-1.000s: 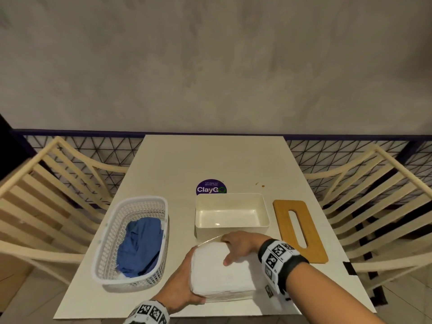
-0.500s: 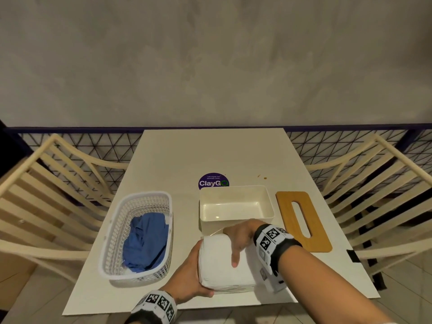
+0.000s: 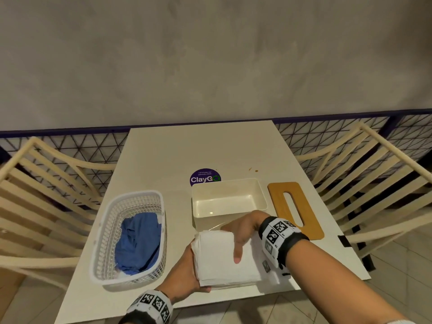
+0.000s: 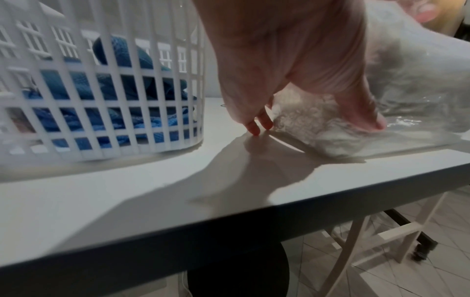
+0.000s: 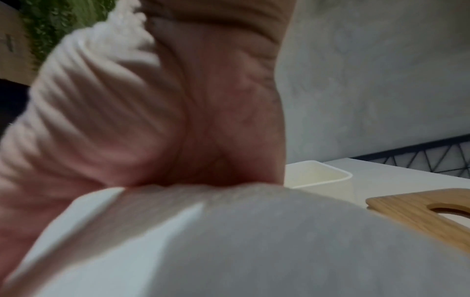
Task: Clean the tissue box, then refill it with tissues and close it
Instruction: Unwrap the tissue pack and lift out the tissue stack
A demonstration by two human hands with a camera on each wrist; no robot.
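Tissues (image 3: 224, 256) sit gripped between my left hand (image 3: 184, 274) and right hand (image 3: 243, 230). Box (image 3: 228, 199) lies open beyond; lid (image 3: 294, 206) beside it.

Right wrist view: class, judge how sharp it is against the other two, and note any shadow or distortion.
Right wrist view: blurred, right hand and tissue stack fill it. Left wrist view: sharper, left hand casts a shadow on the table. Head view: sharpest, chairs bowed by the wide lens.
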